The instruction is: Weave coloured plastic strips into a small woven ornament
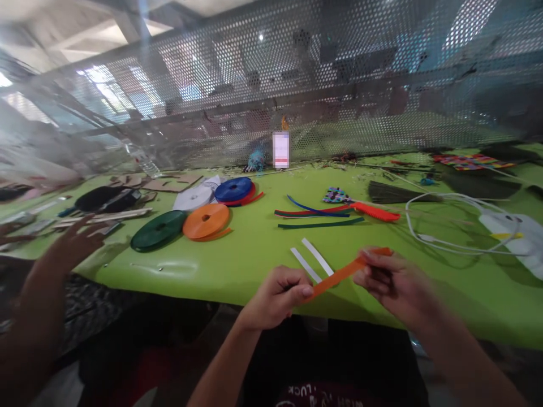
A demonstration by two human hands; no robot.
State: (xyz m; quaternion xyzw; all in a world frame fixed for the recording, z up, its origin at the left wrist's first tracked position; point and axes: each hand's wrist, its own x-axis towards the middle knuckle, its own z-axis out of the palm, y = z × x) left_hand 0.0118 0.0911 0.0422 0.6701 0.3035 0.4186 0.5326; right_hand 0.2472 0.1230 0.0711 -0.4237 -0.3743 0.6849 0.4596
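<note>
Your left hand (282,297) and right hand (387,277) pinch the orange strip (339,275), forearms angled inward. Its long axis slants up rightward in view, near the tabletop's front edge.

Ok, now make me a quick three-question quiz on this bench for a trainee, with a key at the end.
1. What colour is the held strip between the left hand and the right hand?
A) white
B) orange
C) blue

2. True or false: the orange roll lies farther from the wearer than the blue roll.

3. Fill in: just beyond the hands, two loose ____ strips lie on the green tabletop.

Key: 1 B; 2 false; 3 white.
</note>
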